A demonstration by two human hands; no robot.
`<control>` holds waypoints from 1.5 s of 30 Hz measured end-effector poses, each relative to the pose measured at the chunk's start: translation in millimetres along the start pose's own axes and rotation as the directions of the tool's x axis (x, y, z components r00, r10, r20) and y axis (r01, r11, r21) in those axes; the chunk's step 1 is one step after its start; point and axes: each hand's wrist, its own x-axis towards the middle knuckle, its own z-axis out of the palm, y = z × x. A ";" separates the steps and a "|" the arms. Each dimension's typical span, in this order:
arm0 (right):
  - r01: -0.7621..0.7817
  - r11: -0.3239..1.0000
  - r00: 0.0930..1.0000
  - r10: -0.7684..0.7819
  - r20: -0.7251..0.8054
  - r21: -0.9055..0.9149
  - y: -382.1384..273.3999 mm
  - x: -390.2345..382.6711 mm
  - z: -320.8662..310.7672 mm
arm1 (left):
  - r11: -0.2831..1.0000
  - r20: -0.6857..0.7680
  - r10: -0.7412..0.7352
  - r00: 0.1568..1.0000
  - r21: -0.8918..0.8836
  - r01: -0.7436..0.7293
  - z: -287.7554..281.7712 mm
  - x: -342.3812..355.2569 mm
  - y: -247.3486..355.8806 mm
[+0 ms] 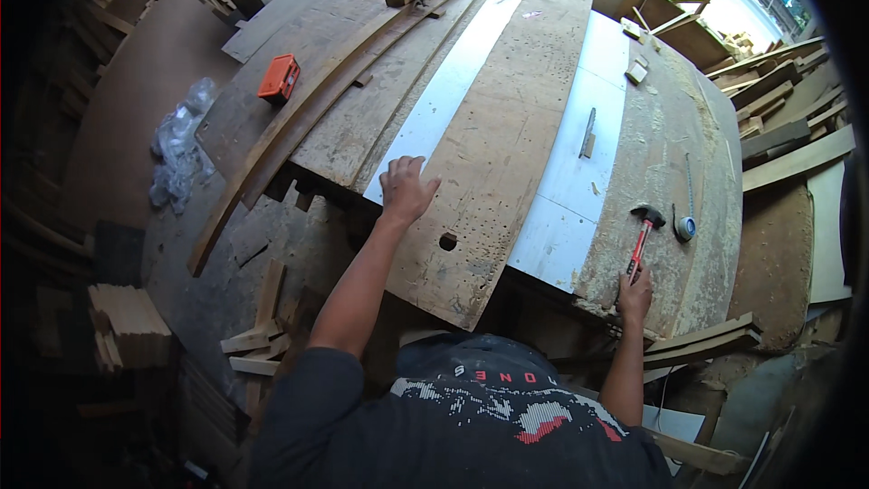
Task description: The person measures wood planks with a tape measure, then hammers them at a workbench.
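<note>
A long wooden board (493,136) with a hole near its near end lies lengthwise across the workbench. My left hand (407,188) rests at its left edge, over a white strip (457,77). The fingers are a little bent and the thumb is apart; nothing shows in them. At the near right of the bench, my right hand (635,294) is closed round the red handle of a claw hammer (644,235), whose dark head points away from me. A tape measure (685,228) with its blade partly out lies just right of the hammer.
A narrow tool or strip (588,134) lies on the right white panel (566,208). Long curved wooden rails (339,63) cross the left side, near an orange box (279,78) and crumpled clear plastic (181,145). Small wood blocks (637,70) sit far right. Stacked offcuts (131,326) stand lower left.
</note>
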 end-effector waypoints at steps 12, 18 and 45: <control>-0.122 0.767 0.992 0.103 0.067 0.630 -82.7 -66.0 -8.2 | 0.944 -0.029 0.328 0.944 0.040 -0.327 101.6 86.1 61.4; 0.191 0.845 0.978 -0.210 -0.019 0.500 -135.0 -133.2 4.5 | 0.915 0.049 0.403 0.914 -0.011 -0.403 105.5 115.5 106.6; 0.643 0.675 0.746 -0.659 -0.095 0.362 -152.6 -131.5 46.9 | 0.915 0.058 0.398 0.916 -0.103 -0.391 125.3 123.0 115.4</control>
